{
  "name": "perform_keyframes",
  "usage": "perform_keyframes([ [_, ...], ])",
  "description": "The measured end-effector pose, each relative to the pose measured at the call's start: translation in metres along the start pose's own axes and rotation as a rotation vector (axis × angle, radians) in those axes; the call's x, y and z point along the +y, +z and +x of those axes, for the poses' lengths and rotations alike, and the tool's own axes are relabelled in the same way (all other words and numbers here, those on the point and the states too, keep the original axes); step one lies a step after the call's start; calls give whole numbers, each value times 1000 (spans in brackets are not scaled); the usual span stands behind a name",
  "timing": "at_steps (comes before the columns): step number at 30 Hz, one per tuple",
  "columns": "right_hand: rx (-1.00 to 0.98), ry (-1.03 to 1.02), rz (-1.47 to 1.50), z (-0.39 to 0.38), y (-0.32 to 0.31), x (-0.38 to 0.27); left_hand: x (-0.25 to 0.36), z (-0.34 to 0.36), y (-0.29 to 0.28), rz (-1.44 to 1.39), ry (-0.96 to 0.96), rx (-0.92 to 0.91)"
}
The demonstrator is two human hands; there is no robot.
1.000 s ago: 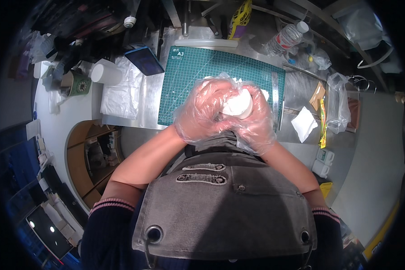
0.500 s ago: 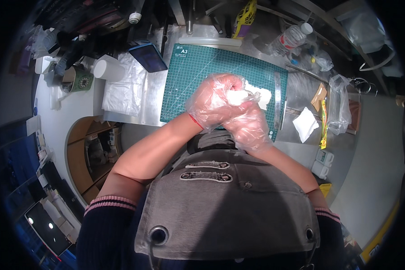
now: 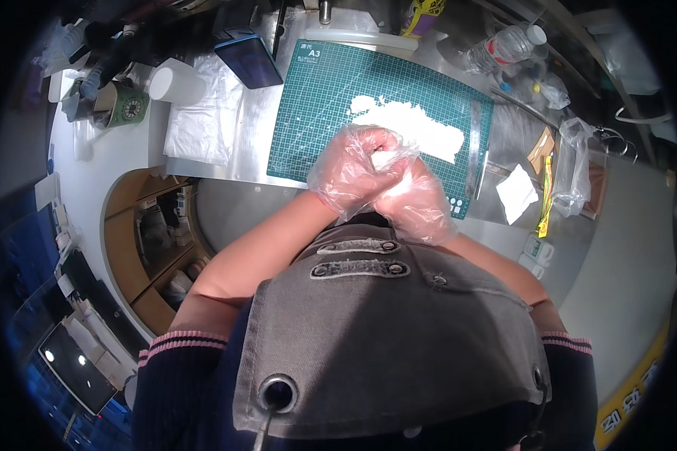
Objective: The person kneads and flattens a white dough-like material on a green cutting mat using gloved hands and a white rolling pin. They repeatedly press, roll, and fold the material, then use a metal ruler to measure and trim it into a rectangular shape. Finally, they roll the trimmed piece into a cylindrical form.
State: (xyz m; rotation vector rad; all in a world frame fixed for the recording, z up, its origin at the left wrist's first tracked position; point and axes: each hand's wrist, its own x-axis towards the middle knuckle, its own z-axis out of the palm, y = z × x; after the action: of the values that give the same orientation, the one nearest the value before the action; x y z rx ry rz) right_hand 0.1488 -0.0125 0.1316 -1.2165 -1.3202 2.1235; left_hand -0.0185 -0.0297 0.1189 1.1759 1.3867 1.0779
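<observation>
Both hands wear clear plastic gloves and meet over the near edge of a green cutting mat (image 3: 316, 98). My left hand (image 3: 350, 173) is closed, its fingers curled round a small white lump (image 3: 384, 159) that looks soft, like clay or dough. My right hand (image 3: 417, 199) presses against the left from the right side, fingers closed on the same lump. Much of the lump is hidden by the fingers. Just beyond the hands, a flat, ragged-edged white sheet (image 3: 436, 137) lies on the mat, so bright that its texture is washed out.
A steel ruler (image 3: 475, 150) lies along the mat's right side, with a white paper piece (image 3: 517, 194) and a yellow stick packet (image 3: 547, 197) farther right. At the back stand a phone (image 3: 250, 60) and a water bottle (image 3: 508, 49). A white cup (image 3: 177, 83) rests on plastic at left.
The hands have drawn nearer to my body relative to the mat, uncovering more of the white sheet. The whole view has shifted slightly. Both hands stay closed on the white lump.
</observation>
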Motion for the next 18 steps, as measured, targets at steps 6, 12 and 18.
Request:
perform_keyframes([
  [6, 34, 11, 111, 5, 1, 2, -11, -6, 5, -114, 80, 164],
  [12, -51, -22, 266, 18, -9, 19, -24, -6, 3, -318, -41, 185],
  [18, -48, -65, 384, 32, -14, 31, -27, 6, 11, -307, -69, 283],
])
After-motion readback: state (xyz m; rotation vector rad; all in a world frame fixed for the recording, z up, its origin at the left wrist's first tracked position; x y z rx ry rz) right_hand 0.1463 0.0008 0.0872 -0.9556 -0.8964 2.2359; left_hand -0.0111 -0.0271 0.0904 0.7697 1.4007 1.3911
